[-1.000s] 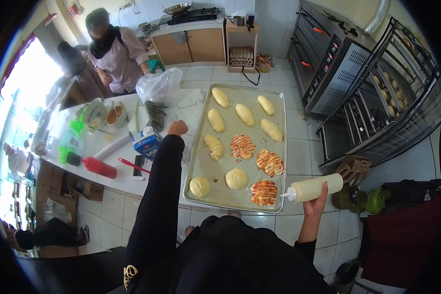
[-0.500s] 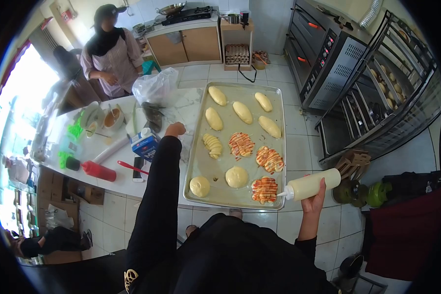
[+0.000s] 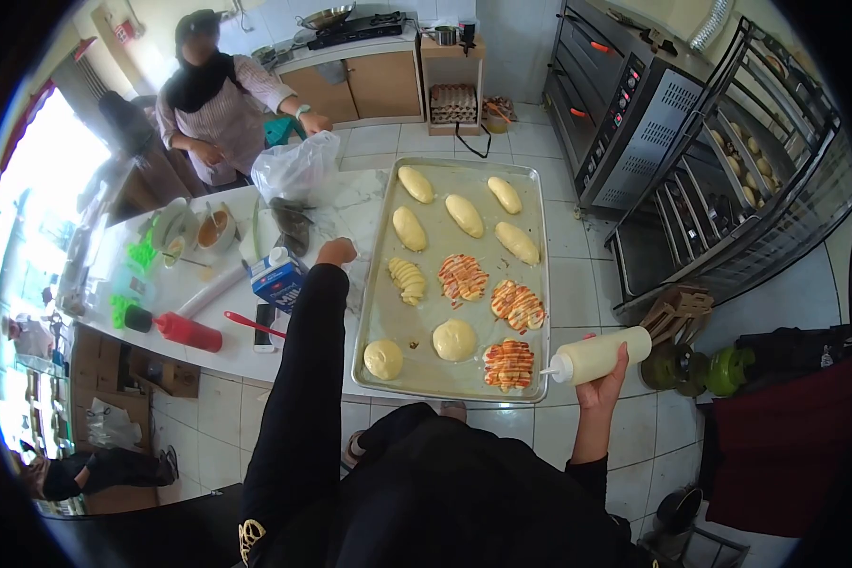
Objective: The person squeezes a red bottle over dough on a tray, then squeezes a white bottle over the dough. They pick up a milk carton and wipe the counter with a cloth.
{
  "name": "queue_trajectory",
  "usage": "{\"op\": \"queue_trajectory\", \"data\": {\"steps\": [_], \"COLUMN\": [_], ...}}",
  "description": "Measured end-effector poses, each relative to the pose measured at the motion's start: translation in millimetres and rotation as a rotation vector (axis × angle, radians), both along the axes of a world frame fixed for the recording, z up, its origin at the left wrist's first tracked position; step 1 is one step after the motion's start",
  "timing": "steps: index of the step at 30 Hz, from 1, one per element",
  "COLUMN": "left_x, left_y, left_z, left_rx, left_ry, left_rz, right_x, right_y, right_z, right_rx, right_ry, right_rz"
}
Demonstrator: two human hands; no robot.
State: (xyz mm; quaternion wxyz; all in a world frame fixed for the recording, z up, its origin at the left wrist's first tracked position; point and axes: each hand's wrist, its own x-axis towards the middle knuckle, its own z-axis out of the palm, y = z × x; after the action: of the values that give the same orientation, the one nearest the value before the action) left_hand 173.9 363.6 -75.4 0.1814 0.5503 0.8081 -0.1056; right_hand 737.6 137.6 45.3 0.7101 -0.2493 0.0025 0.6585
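Head view: a co-worker's hand (image 3: 314, 123) has just stretched out at the tray's (image 3: 445, 381) eleven o'clock, seemingly no hindrance, while the right hand (image 3: 604, 386) holds the bottle (image 3: 592, 357) at four; left hand (image 3: 337, 252), contents unclear, curls at nine.

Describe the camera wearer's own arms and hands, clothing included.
Both arms wear plain black sleeves. The left sleeve bears a gold, openwork-looking ornament high on the arm. The right sleeve stops on the forearm. The left hand and right hand show no gloves.
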Motion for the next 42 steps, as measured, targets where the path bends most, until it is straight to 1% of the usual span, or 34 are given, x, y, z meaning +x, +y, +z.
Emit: {"op": "queue_trajectory", "data": {"steps": [2,5,8,17,19,20,22,24,26,27,28,29,30,31,32,33,34,36,38,39,40,42], "left_x": [19,20,9,9,7,7,16,12,-12,-23,-1,29,-9,-4,7,26,20,-36,5,6,8,48], "left_y": [-17,-17,-13,-9,-1,0,-7,-9,17,25,12,-7,26,21,10,-10,-15,-9,-68,-84,-95,-135], "left_z": [41,40,25,24,9,3,17,27,19,17,71,138,114,150,195,254,279,312,373,383,385,369], "left_rx": [-0.058,-0.054,-0.03,-0.091,-0.065,-0.038,0.01,-0.124,-0.087,-0.046,-0.003,0.045,0.146,0.33,0.557,0.779,1.258,1.567,1.679,1.632,1.584,1.652], "left_ry": [0.024,0.021,0.001,0.034,0.021,0.014,-0.011,0.051,0.083,0.117,0.102,0.085,0.177,0.148,0.174,0.047,0.064,0.244,0.086,0.116,0.14,0.01], "left_rz": [-0.04,-0.003,-0.048,-0.015,-0.032,-0.014,0.039,-0.072,-0.087,-0.109,-0.017,0.073,-0.042,-0.004,-0.057,0.061,-0.026,-0.091,-0.019,-0.056,-0.094,-0.213], "right_x": [-2,-4,-5,-6,2,3,2,-1,3,7,8,8,9,6,3,2,0,-5,-6,-7,-8,-14], "right_y": [-3,-1,-3,-8,-12,-12,-10,-12,-12,-10,-6,-3,-3,-4,-3,-2,0,4,8,10,15,26], "right_z": [5,2,2,2,-2,-5,-3,2,-2,-8,-12,-12,-8,-4,-2,0,1,2,-5,-11,-16,-15], "right_rx": [0.002,-0.002,-0.015,-0.014,0.018,-0.011,-0.03,-0.028,-0.037,-0.057,-0.072,-0.068,-0.07,-0.072,-0.068,-0.041,-0.012,0.035,-0.024,0.024,0.069,0.122], "right_ry": [0.003,0.038,0.073,0.094,0.076,0.054,0.038,0.044,0.076,0.065,0.057,0.064,0.064,0.063,0.067,0.054,0.041,0.005,0.034,0.041,0.043,0.066], "right_rz": [-0.003,-0.014,0.0,0.043,0.029,-0.001,-0.001,0.019,0.027,-0.009,-0.039,-0.017,0.0,0.018,0.049,0.067,0.074,0.09,0.087,0.123,0.156,0.203]}}
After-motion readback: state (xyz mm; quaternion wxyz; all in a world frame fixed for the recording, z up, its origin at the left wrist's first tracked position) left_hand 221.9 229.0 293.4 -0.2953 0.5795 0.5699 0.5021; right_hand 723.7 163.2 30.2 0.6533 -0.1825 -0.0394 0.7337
